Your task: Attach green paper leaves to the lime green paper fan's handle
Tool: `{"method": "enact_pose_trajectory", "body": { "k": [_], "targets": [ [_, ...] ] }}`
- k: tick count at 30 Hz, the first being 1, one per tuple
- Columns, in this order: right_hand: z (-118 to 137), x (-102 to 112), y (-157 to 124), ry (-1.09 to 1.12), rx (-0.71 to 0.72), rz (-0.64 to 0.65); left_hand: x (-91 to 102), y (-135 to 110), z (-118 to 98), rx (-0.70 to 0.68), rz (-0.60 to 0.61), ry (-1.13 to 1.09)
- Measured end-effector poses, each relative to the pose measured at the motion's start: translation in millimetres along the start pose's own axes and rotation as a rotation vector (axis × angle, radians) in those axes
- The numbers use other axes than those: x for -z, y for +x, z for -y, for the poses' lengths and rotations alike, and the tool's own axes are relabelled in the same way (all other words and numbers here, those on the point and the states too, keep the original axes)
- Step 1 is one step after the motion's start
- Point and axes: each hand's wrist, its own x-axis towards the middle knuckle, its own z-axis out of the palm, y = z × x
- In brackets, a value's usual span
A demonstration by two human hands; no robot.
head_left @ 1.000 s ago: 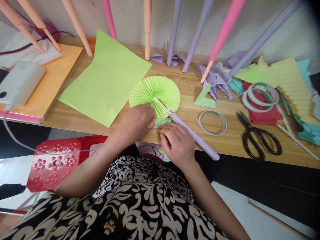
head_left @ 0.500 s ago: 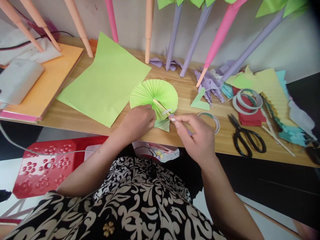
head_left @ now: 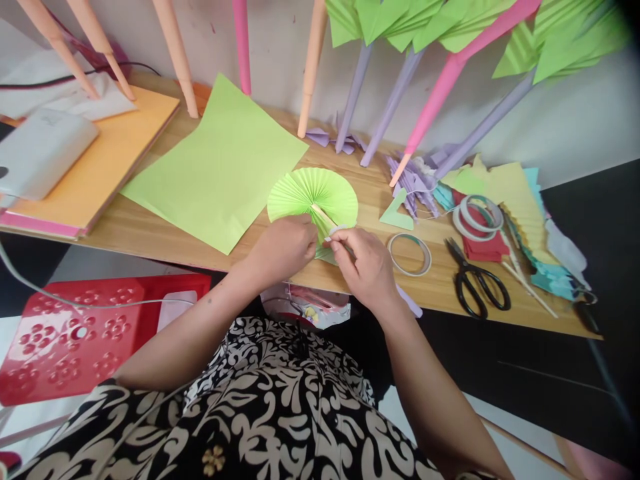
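A round pleated green paper fan point(head_left: 313, 193) lies on the wooden table point(head_left: 350, 273), with a thin wooden stick point(head_left: 323, 215) along its middle. My left hand point(head_left: 283, 248) rests closed on the fan's lower left edge, holding it down. My right hand point(head_left: 365, 267) is closed in a pinch over the lilac paper handle point(head_left: 409, 301) where it meets the stick, with a strip of white tape point(head_left: 336, 230) at my fingertips. A small green folded piece peeks out between my hands.
A large green sheet point(head_left: 220, 167) lies to the left, orange card and a white device point(head_left: 43, 150) beyond it. Tape rolls point(head_left: 410, 255), black scissors point(head_left: 475, 283) and paper scraps lie to the right. Rolled paper sticks lean against the wall. A red stool point(head_left: 90, 333) stands below left.
My right hand moved from near the table edge up to the fan's base and closed over the handle joint. The view has tilted up, showing green fans on the wall sticks.
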Motion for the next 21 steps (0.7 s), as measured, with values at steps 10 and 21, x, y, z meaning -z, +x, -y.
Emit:
{"method": "enact_pose_trajectory", "body": {
  "k": [10,21],
  "targets": [
    [-3,-6,3,-0.124,0.042,0.032,-4.1,-4,1,-0.056,-0.072,0.039],
    [-5,-9,2,-0.152,0.071,0.013,-11.7,-23,16,-0.192,-0.192,-0.027]
  ]
}}
